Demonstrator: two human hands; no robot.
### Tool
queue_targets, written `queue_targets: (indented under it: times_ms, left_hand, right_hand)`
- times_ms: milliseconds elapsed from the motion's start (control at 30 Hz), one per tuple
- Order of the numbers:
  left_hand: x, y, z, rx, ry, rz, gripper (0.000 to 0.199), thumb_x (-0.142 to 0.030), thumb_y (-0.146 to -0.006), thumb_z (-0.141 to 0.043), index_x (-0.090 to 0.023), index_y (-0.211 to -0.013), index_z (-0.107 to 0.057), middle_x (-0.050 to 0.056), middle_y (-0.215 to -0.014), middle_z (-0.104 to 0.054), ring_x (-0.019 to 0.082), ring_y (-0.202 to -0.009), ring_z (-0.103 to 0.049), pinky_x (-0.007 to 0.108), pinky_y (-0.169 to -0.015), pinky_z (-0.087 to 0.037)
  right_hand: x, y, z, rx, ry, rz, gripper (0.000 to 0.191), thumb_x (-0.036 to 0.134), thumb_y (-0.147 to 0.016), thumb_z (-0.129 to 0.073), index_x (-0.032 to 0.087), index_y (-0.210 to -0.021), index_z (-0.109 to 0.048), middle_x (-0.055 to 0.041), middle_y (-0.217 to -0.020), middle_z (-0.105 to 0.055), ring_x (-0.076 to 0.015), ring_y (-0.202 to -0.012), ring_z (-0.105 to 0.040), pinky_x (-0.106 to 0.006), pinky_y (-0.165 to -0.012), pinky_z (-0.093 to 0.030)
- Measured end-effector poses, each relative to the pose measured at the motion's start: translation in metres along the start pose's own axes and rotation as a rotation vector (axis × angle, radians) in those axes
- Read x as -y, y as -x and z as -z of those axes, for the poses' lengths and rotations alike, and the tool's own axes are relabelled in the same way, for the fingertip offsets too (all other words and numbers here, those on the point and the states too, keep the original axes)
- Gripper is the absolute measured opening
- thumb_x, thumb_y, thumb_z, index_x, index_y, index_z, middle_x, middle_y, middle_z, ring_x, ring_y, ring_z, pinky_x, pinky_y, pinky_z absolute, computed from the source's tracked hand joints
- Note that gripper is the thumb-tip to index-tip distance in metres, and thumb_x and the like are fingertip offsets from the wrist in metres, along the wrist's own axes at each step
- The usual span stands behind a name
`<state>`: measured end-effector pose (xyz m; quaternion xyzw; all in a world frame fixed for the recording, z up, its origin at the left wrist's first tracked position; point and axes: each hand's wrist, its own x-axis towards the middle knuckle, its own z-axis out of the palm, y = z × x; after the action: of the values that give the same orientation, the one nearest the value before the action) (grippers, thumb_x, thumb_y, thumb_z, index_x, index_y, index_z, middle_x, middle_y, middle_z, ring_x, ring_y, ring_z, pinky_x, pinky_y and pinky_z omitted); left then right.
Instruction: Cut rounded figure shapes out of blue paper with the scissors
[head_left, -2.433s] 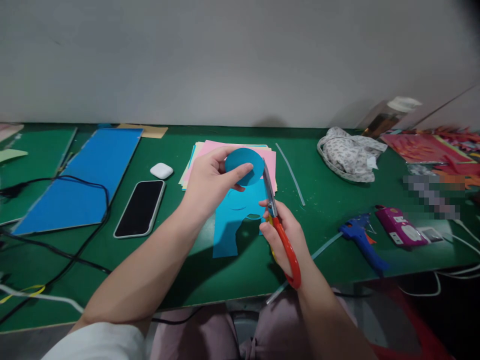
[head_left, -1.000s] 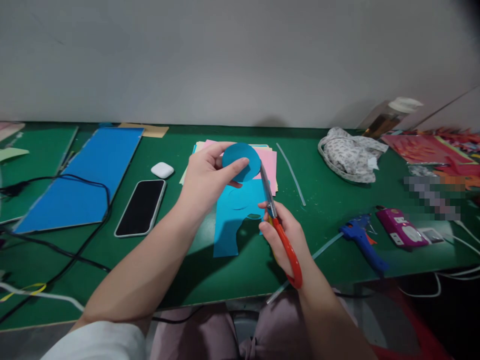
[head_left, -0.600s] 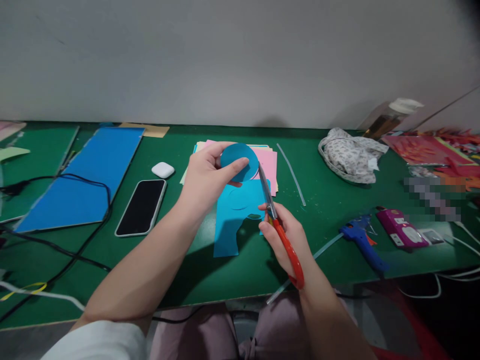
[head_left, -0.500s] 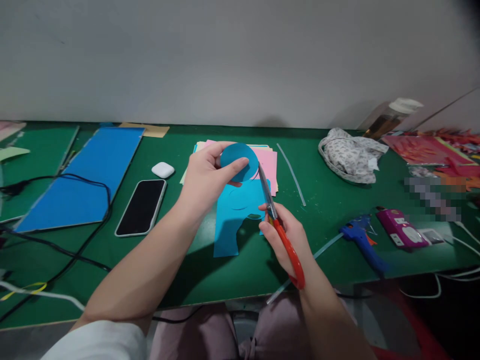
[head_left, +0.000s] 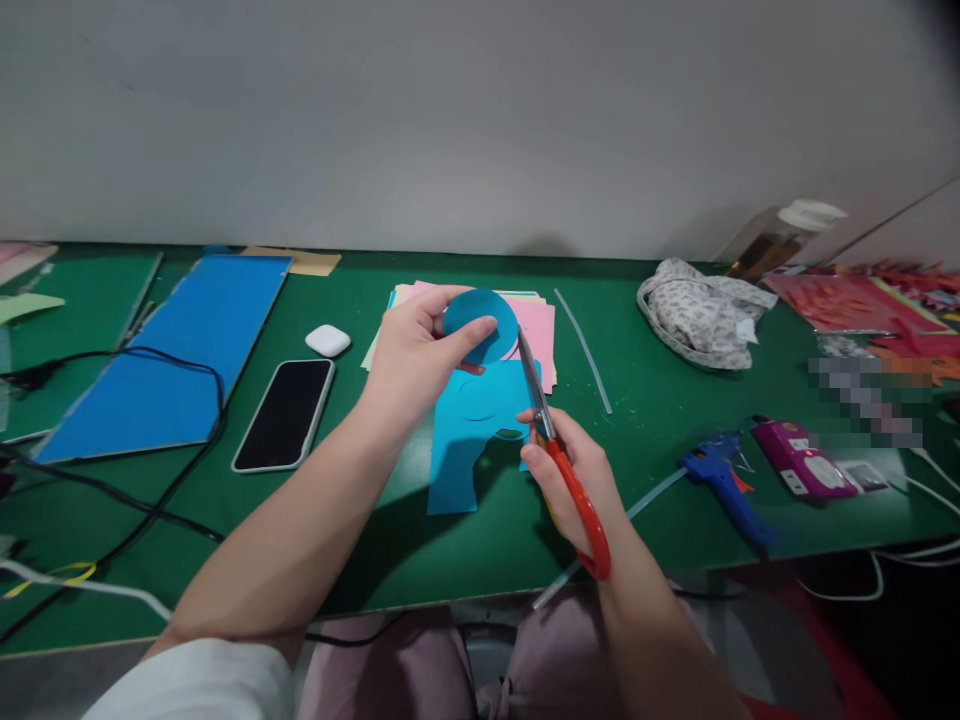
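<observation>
your left fingers [head_left: 475, 336] pinch a blue disc [head_left: 484, 308], cut round. your right fingers [head_left: 543, 468] wrap scissors [head_left: 583, 508] at its rim; whether cuts remain is unclear.

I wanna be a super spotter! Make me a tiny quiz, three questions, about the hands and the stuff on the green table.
1. What is the right hand holding?
a) a spoon
b) scissors
c) a pencil

2. True or false: the blue glue gun lies to the right of the phone.

3. Fill in the missing colour: the left hand holds a round paper that is ____.

Key: 1 b; 2 true; 3 blue.
</observation>
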<state>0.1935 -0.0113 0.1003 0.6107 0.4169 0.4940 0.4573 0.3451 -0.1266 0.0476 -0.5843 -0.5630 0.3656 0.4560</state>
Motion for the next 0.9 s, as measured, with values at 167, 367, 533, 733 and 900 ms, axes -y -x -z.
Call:
queue_targets:
  times_ms: [167,367,533,733,900]
  left_hand:
    - [0.000,-0.001,0.002,-0.019,-0.020,-0.002,0.033,-0.035,-0.075,-0.072,-0.017,-0.101,-0.067,0.002,-0.079,-0.070,0.017,-0.071,-0.068,0.023,-0.051,-0.057]
    - [-0.004,0.002,-0.001,0.029,-0.051,0.010,0.032,-0.037,-0.075,-0.072,-0.016,-0.099,-0.068,0.002,-0.078,-0.069,0.014,-0.062,-0.066,0.020,-0.045,-0.052]
    - [-0.004,0.005,-0.004,0.190,-0.094,0.062,0.033,-0.035,-0.077,-0.072,-0.019,-0.105,-0.067,-0.002,-0.064,-0.061,0.009,-0.042,-0.054,0.017,-0.035,-0.040]
    - [0.001,0.006,-0.008,0.524,-0.173,0.063,0.061,-0.032,-0.074,-0.075,-0.024,-0.132,-0.057,-0.006,-0.059,-0.049,0.009,-0.047,-0.045,0.018,-0.040,-0.042]
    - [0.007,0.012,-0.013,0.786,-0.188,0.078,0.078,-0.036,-0.072,-0.077,-0.027,-0.143,-0.045,-0.008,-0.061,-0.038,0.009,-0.051,-0.037,0.018,-0.042,-0.036]
  right_hand:
    - [-0.006,0.000,0.003,0.028,-0.068,0.005,0.073,0.076,-0.076,-0.056,0.023,-0.126,-0.055,-0.0041,-0.096,-0.053,-0.0123,-0.065,-0.046,-0.029,-0.064,-0.047]
    - [-0.008,-0.002,0.002,0.010,-0.183,0.010,0.076,0.073,-0.075,-0.060,0.024,-0.133,-0.053,-0.0057,-0.105,-0.053,-0.0116,-0.068,-0.049,-0.029,-0.069,-0.051]
    - [-0.004,-0.003,0.004,-0.098,-0.261,-0.069,0.050,0.050,-0.084,-0.064,0.024,-0.126,-0.057,-0.0041,-0.104,-0.058,-0.0104,-0.068,-0.053,-0.026,-0.065,-0.050]
    - [-0.007,-0.005,0.008,-0.236,-0.347,-0.047,0.043,0.040,-0.085,-0.062,0.025,-0.125,-0.058,-0.0037,-0.104,-0.062,-0.0114,-0.066,-0.058,-0.026,-0.059,-0.053]
    - [-0.015,-0.008,0.013,-0.272,-0.288,0.033,0.043,0.030,-0.081,-0.065,0.025,-0.123,-0.060,-0.0050,-0.107,-0.065,-0.0162,-0.081,-0.063,-0.028,-0.066,-0.053]
